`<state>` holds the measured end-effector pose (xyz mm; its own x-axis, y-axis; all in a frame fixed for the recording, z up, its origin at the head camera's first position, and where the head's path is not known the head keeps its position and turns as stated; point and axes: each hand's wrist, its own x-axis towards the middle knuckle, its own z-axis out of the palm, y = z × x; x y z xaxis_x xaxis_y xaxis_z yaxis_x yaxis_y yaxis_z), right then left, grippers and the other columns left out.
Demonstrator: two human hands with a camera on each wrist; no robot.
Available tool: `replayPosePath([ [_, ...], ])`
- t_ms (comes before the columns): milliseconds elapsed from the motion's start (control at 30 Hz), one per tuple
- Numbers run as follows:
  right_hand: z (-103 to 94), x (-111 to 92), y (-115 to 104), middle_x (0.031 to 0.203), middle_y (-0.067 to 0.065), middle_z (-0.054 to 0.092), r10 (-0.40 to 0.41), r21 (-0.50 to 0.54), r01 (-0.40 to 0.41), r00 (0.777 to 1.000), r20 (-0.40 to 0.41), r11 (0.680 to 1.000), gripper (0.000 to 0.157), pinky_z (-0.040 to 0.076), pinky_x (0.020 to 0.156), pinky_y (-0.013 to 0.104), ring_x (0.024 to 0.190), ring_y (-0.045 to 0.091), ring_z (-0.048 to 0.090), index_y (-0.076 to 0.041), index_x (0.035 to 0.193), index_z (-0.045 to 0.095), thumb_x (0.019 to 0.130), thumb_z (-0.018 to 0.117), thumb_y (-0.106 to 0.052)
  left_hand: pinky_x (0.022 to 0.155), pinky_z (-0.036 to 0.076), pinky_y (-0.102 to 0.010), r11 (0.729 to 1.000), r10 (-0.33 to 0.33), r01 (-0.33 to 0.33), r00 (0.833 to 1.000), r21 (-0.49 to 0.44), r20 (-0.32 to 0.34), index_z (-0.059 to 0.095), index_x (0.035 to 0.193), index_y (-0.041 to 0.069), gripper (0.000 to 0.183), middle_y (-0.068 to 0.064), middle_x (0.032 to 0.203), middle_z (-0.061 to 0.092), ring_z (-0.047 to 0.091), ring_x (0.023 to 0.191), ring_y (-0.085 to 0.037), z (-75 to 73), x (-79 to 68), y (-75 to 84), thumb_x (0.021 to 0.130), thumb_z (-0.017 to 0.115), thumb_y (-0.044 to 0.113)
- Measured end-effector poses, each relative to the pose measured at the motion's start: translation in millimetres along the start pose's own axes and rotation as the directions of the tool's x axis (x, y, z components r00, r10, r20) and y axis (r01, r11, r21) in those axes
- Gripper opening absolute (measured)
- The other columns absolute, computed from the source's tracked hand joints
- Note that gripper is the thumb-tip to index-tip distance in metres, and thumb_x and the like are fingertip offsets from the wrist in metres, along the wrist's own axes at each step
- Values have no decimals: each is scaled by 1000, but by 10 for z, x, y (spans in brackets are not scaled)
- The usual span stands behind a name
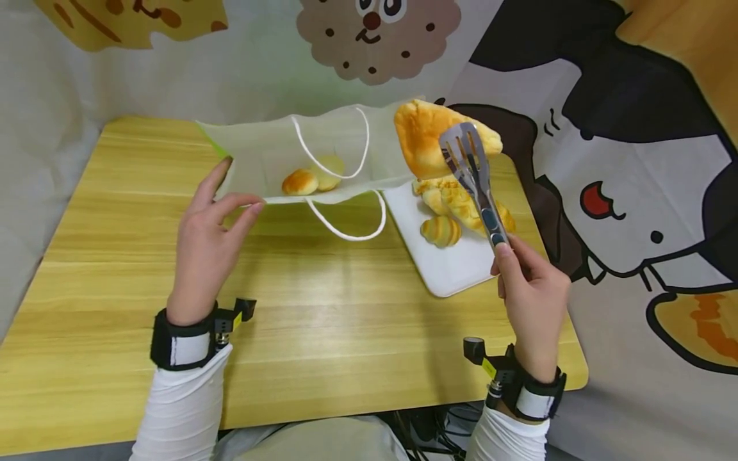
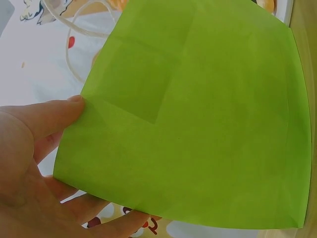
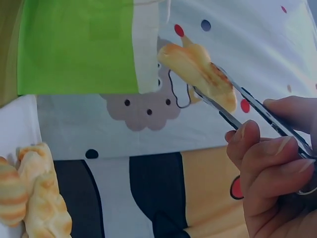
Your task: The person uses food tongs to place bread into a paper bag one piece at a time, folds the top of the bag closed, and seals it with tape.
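Note:
My left hand point(image 1: 204, 234) holds the left end of a paper bag's mouth, thumb and fingers at the rim. White inside and green outside, the bag point(image 2: 198, 139) has white cord handles point(image 1: 346, 237). Inside it lie a round golden bun point(image 1: 300, 182) and a paler round bread point(image 1: 328, 174). With curled fingers, my right hand point(image 1: 533, 278) grips metal tongs point(image 1: 490, 221). Their tips pinch a large golden-brown bread point(image 3: 190, 67), held up at the right end of the bag, above the tray. The slotted tong head covers part of this bread in the head view.
A white tray point(image 1: 452, 272) sits on the wooden table point(image 1: 346, 346) to the right of the bag. On it are a small striped roll point(image 1: 441, 231) and a long braided bread point(image 1: 464, 205). A printed cloth point(image 1: 265, 70) hangs behind the table and along its right side.

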<state>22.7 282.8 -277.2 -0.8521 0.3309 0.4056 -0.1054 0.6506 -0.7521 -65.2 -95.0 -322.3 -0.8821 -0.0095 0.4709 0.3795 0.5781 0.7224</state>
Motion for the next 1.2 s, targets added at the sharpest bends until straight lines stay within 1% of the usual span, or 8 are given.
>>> replayPosePath([
  [133,77,13,-9,64,0,56,-26,-15,27,999,27,1000,20,32,37,19,44,9,41,-6,103,71,93,62,-20,105,35,-52,1000,6,-6,1000,-6,-3,73,93,-1,16,-7,147,39,35,132,-25,-1,-2,4,84,71,12],
  [300,159,22,-8,63,0,55,-33,-37,35,998,46,999,23,32,37,19,45,10,42,-6,103,72,92,62,-24,104,35,-53,1000,18,-18,1000,-5,0,73,93,-1,16,-9,147,40,36,132,-27,-3,-1,7,84,71,12],
  [467,227,44,-12,62,2,56,-52,-90,59,996,76,994,25,30,36,19,44,10,42,-7,101,72,92,62,-28,104,36,-53,1000,20,-20,1000,4,2,73,93,0,16,-8,147,39,36,131,-27,-10,-13,2,84,71,13],
  [600,281,72,-14,62,0,57,-77,-143,93,991,110,985,27,29,35,20,43,9,42,-9,100,72,92,60,-32,103,37,-54,1000,20,-20,1000,7,3,73,93,0,16,-8,147,40,36,131,-28,-15,-10,-4,84,71,14],
  [733,334,109,-24,62,0,58,-101,-176,126,984,145,976,29,28,35,20,43,8,41,-9,99,72,93,59,-34,102,37,-55,1000,16,-16,1000,10,7,73,94,0,16,-8,147,39,37,131,-29,-21,-10,-7,85,71,14],
  [933,401,179,-41,60,-1,58,-125,-206,170,969,215,964,33,28,35,21,43,9,42,-6,99,71,93,59,-36,99,40,-55,999,28,-28,1000,20,4,73,93,0,18,-7,147,39,37,131,-27,-11,-23,-15,85,71,16],
  [1100,451,259,-63,59,0,59,-164,-250,236,946,278,939,33,30,36,27,43,11,44,-7,93,70,93,58,-37,97,41,-56,999,35,-35,999,22,0,73,93,0,18,-6,147,39,37,131,-26,0,-26,-27,85,71,16],
  [1200,480,318,-80,61,1,60,-171,-263,259,934,314,930,34,31,39,30,46,12,45,-7,93,70,94,57,-39,96,43,-56,999,39,-39,999,28,3,73,93,0,18,-6,147,39,36,131,-25,-1,-25,-29,85,70,16],
])
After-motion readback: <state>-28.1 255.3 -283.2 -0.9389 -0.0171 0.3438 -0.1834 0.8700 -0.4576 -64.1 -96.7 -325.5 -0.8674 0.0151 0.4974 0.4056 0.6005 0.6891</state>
